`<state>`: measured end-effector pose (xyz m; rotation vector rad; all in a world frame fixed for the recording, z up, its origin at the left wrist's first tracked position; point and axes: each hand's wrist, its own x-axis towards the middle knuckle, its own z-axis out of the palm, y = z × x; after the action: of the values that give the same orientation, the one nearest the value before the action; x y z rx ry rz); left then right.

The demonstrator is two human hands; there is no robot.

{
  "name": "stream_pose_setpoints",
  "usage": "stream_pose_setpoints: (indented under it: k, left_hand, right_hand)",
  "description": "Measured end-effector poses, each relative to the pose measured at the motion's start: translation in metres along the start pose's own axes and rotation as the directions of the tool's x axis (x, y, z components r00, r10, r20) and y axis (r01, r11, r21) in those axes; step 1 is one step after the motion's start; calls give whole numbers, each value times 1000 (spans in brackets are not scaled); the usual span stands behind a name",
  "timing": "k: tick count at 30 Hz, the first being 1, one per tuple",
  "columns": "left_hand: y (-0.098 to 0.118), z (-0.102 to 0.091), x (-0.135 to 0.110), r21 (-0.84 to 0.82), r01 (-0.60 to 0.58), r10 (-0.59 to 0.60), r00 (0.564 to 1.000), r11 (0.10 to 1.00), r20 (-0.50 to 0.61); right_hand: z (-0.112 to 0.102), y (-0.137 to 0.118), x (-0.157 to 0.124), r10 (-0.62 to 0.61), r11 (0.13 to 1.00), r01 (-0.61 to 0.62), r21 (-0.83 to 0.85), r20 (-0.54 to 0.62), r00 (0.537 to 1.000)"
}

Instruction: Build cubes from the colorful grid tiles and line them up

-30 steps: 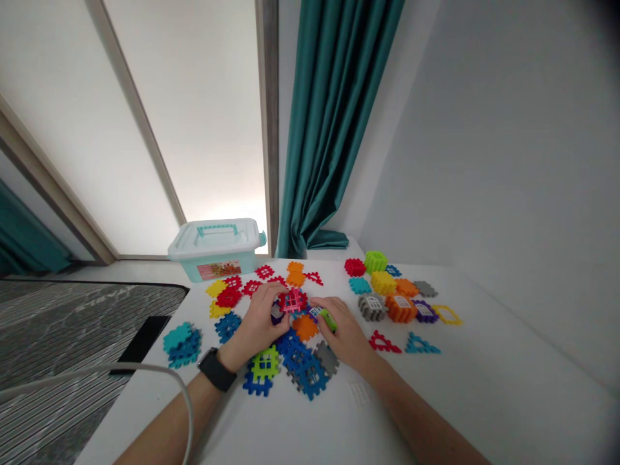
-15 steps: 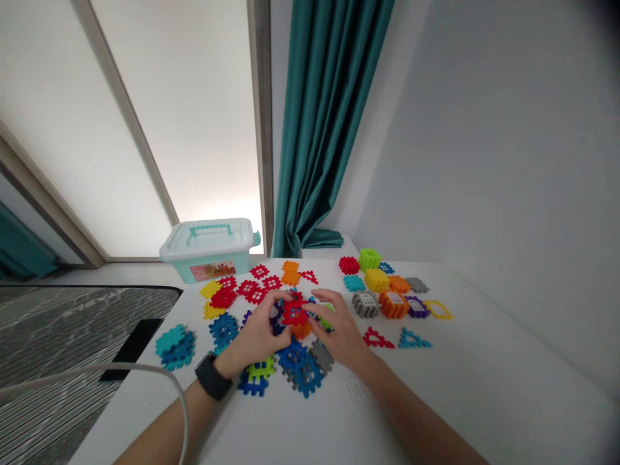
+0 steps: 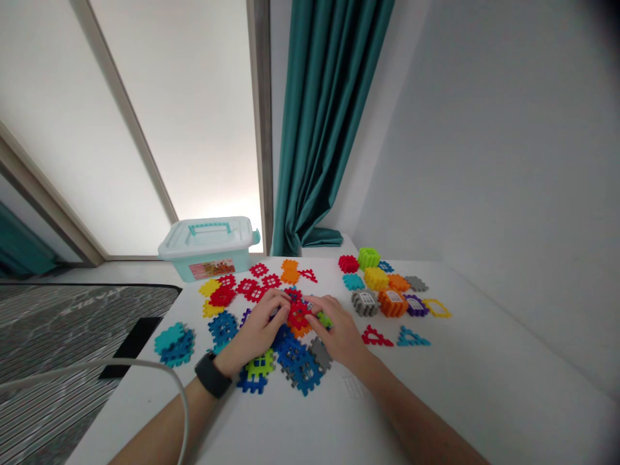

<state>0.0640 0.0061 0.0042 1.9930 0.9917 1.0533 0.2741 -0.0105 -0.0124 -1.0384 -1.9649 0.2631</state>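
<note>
Seemingly for steadiness, our right hand [image 3: 340,328] pinches the red piece [image 3: 297,315], at 6 o'clock in view, from its 3, our left hand [image 3: 260,325] (grip we cannot tell) at its 9.

A: Piece in hand?
B: Red tile [image 3: 298,316]; a thin, flat plate, toothed along its edge; small openings in the face, too blurred to read their shape.
A: Where?
B: Lower middle of the frame, slightly left of the midline; gripped from both sides; broad face toward the viewer, exact tilt unclear; its side edges partly covered.
A: Just that one?
B: Second red piece [image 3: 293,294] just above it in the frame; toothed as well, showing less of itself; joined or merely touching, cannot tell.
</note>
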Motion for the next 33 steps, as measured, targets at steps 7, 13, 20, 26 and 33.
stream_pose_setpoints:
  k: [7, 13, 20, 26, 33]
  left_hand:
    - [-14, -2, 2, 46, 54, -50, 995, 997, -81]
    - [-8, -5, 1, 88, 66, -61, 996, 994, -67]
    - [-6, -5, 0, 102, 60, -60, 998, 993, -5]
    - [-2, -6, -1, 135, -1, 4, 1000, 991, -23]
    - [-7, -14, -6, 455, -177, 190, 982, 873, 16]
  right_hand:
    - [1, -1, -1, -57, 998, 57, -15, 52, 997]
    - [-1, 2, 0, -61, 997, 65, -31, 107, 992]
    - [-4, 5, -2, -81, 991, 95, -92, 148, 986]
    - [-3, 3, -2, -97, 986, 110, -128, 104, 990]
    - [-3, 3, -1, -47, 981, 35, -188, -61, 997]
